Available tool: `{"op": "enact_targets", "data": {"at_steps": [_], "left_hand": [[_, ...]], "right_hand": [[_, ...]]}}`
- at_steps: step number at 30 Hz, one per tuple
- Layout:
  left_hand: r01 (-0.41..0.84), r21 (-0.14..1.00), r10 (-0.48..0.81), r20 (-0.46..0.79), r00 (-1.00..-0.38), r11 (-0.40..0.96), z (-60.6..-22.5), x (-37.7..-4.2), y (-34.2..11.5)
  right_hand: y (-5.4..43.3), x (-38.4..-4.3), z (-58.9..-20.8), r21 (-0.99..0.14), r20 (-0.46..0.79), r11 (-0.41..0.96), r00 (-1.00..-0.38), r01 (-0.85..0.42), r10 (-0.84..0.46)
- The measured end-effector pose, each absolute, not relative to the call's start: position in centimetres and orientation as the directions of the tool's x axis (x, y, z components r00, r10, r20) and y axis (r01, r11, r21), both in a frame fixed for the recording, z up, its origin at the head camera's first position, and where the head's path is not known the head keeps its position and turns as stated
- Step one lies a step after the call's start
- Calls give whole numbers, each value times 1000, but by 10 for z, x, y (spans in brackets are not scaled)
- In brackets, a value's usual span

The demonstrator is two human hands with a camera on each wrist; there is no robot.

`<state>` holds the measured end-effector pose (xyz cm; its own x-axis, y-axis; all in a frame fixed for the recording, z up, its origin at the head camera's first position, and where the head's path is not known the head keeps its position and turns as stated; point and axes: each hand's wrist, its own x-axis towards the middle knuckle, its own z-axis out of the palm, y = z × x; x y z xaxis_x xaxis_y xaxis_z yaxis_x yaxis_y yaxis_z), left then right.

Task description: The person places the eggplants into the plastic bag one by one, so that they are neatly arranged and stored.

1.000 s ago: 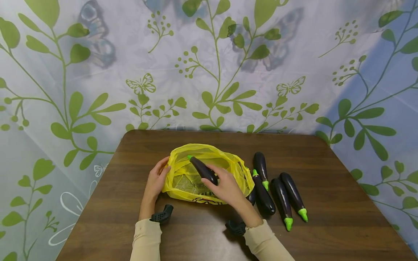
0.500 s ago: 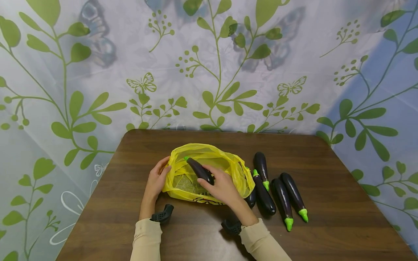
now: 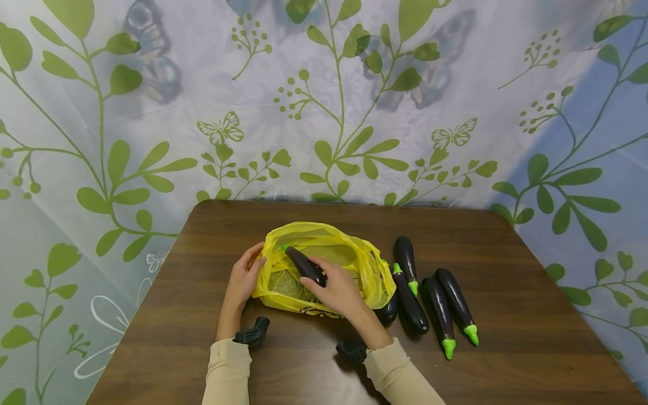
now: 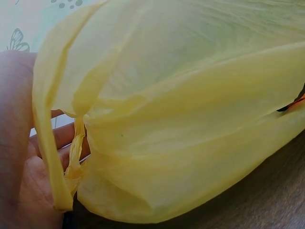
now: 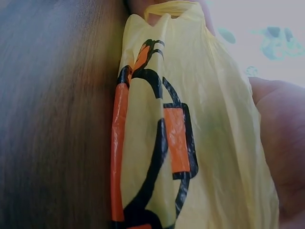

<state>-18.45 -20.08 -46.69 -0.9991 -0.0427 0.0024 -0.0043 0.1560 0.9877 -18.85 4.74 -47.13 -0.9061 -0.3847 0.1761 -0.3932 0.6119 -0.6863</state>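
Note:
A yellow plastic bag (image 3: pixel 283 302) lies with its mouth spread wide on the table. My left hand (image 3: pixel 244 277) holds the bag's left rim; in the left wrist view its fingers show behind a handle loop (image 4: pixel 58 176). Over the bag's mouth, my right hand (image 3: pixel 338 289) grips a dark purple eggplant (image 3: pixel 301 263) by its thick end. The eggplant's green stem points to the far left of the opening. In the right wrist view, the bag's printed side (image 5: pixel 209 119) hides the eggplant and most of the right hand.
Several more eggplants lie right of the bag, among them a back one (image 3: pixel 404 256), one slanting beside the bag (image 3: pixel 411 304) and a pair (image 3: pixel 437 309) farther right. Another eggplant (image 3: pixel 387 313) is partly hidden by the bag. The brown table (image 3: pixel 506 270) meets a patterned cloth (image 3: pixel 324 129) behind.
My right hand has moved left over the bag with the eggplant, which now sits lower in the opening. The left hand stays at the rim.

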Motion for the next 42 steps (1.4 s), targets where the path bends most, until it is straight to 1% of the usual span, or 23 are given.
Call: {"op": "enact_targets", "data": {"at_steps": [19,25,28,33,42], "left_hand": [[-7,985,-50,1,-999,172,-470,-186,-202],[-12,986,-60,-2,-998,165,-495,-200,-207],[9,984,-66,21,-998,176,-505,-204,-209],[37,980,-78,53,-996,194,-508,-204,-208],[28,980,-84,46,-995,199,-507,-202,-207]], "right_hand": [[31,-191,-476,-704,99,633,-928,-321,-360],[27,-191,-477,-705,81,639,-931,-306,-356],[26,-191,-478,-697,82,646,-930,-311,-359],[25,-191,-481,-696,98,630,-914,-345,-393],[25,-191,-483,-714,88,605,-903,-352,-421]]}}
